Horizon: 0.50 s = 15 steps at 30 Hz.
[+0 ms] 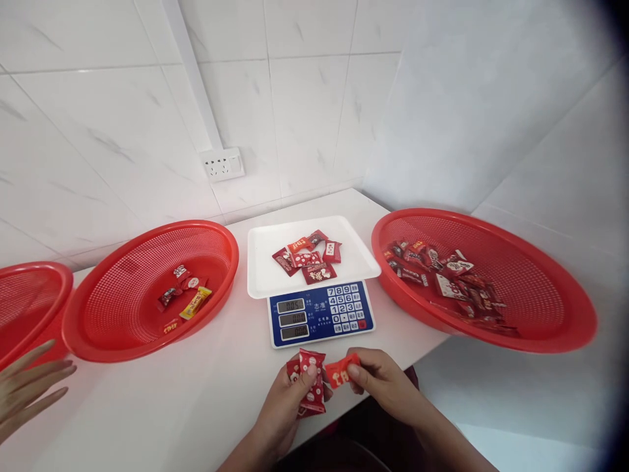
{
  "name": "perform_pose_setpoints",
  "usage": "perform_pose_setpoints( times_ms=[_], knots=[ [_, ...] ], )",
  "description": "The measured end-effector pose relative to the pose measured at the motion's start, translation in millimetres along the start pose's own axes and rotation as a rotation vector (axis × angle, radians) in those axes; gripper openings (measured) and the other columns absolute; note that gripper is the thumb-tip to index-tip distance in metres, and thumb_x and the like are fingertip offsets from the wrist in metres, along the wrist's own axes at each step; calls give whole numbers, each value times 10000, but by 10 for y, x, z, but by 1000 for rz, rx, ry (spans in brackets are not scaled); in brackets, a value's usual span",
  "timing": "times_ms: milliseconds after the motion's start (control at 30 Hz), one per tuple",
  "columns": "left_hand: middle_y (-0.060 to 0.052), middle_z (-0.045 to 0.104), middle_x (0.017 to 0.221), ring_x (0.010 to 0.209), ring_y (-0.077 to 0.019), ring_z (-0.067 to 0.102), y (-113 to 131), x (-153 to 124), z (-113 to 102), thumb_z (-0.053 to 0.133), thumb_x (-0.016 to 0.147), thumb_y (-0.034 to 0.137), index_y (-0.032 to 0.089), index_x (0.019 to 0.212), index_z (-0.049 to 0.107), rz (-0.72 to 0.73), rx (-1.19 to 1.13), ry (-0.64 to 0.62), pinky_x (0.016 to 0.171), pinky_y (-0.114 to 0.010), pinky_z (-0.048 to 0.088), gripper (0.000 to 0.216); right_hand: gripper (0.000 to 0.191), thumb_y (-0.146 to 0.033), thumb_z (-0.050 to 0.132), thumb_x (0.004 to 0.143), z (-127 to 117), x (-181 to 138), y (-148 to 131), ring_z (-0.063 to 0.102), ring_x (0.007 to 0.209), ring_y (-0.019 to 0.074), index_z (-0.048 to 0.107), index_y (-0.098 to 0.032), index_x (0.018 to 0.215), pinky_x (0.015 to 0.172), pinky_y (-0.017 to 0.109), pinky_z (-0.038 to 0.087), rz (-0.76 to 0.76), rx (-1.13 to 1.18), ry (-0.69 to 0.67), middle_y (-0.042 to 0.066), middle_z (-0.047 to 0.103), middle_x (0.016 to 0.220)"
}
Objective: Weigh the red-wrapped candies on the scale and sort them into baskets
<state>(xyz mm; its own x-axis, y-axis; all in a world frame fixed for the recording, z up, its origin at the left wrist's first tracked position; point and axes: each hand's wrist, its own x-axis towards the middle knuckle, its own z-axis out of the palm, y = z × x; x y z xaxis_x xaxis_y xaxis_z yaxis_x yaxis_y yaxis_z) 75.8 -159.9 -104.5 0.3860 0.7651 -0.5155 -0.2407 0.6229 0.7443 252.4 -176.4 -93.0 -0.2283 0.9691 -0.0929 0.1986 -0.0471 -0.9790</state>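
In front of the scale, my left hand (285,406) is closed around several red snack packets (313,383), the top one patterned with pale dots. My right hand (381,380) pinches a small orange-red candy packet (340,372) between thumb and fingers, close beside the left hand's packets. Just beyond both hands stands a blue digital scale (319,333) with lit number displays. Its white tray (265,278) carries several red and dark red packets (318,273) lying in a loose group.
A red mesh basket (555,275) at the right holds many wrapped snacks. Another red basket (113,262) at the left holds several packets, one yellow (195,303). A third basket (44,275) shows at the left edge, near another person's hand (32,387). A socket (223,164) is on the wall.
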Motion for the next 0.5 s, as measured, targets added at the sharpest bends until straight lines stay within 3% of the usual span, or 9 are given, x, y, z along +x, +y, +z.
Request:
perform_pose_setpoints(
  times_ms=[100,233,367,500],
  knots=[
    [-41,660,732,674,-154,611,6,-2,14,670,669,496,136,909,593,10,-21,4,679,-277,441,440,361,-448,449,851,94,14,-17,412,550,103,523,-175,627,527,218,336,15,-39,-56,-35,451,580],
    [-37,651,703,633,-152,598,-2,-11,20,625,680,555,145,896,588,47,13,-22,626,-265,434,466,352,-439,441,863,180,51,24,435,565,105,541,-173,654,542,216,353,61,-26,-44,-33,489,594],
    [-21,635,723,653,-139,576,-1,-15,21,698,649,469,155,917,583,119,32,-74,640,-252,430,429,319,-441,492,841,201,74,92,477,594,113,523,-179,661,584,228,396,74,30,-17,-32,512,609],
    [-61,635,892,833,-193,584,-2,-9,-8,645,726,404,172,953,602,228,144,-66,783,-315,441,328,312,-493,518,811,293,77,137,553,694,146,519,-199,917,628,272,458,76,191,57,0,571,783]
  ],
)
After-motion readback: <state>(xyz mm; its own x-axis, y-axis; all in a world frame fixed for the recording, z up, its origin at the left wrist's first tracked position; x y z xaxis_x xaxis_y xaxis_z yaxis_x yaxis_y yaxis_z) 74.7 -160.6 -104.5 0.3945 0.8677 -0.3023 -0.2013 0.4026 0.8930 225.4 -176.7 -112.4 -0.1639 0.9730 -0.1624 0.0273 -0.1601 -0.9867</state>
